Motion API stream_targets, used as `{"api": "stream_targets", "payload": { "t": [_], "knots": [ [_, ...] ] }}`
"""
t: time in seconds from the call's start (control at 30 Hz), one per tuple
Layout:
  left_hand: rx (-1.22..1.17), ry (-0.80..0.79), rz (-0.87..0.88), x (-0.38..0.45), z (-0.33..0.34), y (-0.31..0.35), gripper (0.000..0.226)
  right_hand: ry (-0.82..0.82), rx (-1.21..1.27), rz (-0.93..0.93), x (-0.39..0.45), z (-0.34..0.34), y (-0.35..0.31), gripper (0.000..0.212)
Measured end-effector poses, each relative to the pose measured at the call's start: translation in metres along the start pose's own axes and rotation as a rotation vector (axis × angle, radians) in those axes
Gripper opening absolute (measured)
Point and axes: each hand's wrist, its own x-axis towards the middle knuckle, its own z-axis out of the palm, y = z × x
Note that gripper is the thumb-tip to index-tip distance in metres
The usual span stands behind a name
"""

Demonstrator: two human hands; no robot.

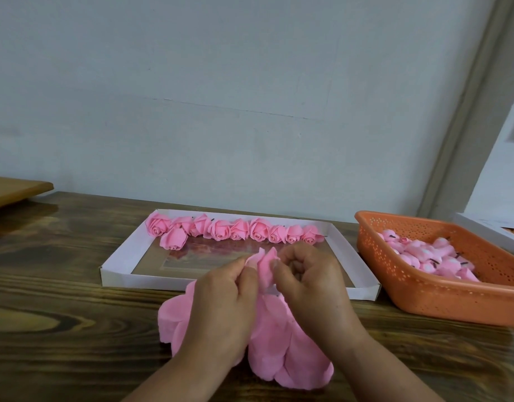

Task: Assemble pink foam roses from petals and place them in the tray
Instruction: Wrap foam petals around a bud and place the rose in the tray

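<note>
My left hand (pixel 225 300) and my right hand (pixel 311 281) meet over the table's front and pinch a half-wrapped pink foam rose (pixel 264 264) between their fingertips. Under both hands lies a pile of loose pink foam petals (pixel 282 346) on the wooden table. Behind the hands stands a shallow white cardboard tray (pixel 116 261). Several finished pink roses (pixel 221 230) lie in a row along the tray's far side, with one more rose (pixel 173 238) just in front of the row at the left.
An orange perforated plastic basket (pixel 430 288) at the right holds several pink foam buds with dark stems. A white box edge (pixel 488 230) shows behind it. A wooden board (pixel 15 190) lies at the far left. A pale wall rises behind the table.
</note>
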Motion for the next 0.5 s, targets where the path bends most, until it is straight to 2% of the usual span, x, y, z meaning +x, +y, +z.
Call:
{"api": "stream_targets", "payload": {
  "t": [0.2,0.3,0.43,0.5],
  "knots": [
    [-0.015,0.002,0.008,0.007,-0.002,-0.007,0.035,-0.062,0.007,-0.051,-0.003,0.001,-0.002,0.025],
    [-0.123,-0.045,-0.021,0.007,-0.003,-0.005,0.034,-0.078,0.007,-0.069,-0.003,-0.001,-0.003,0.024],
    [-0.389,-0.114,-0.197,0.008,-0.004,-0.005,0.041,-0.065,0.018,-0.040,0.000,-0.004,-0.003,0.021],
    [-0.487,-0.168,-0.286,0.011,-0.007,-0.007,0.037,-0.071,0.035,-0.012,0.001,-0.006,-0.003,0.019]
  ]
}}
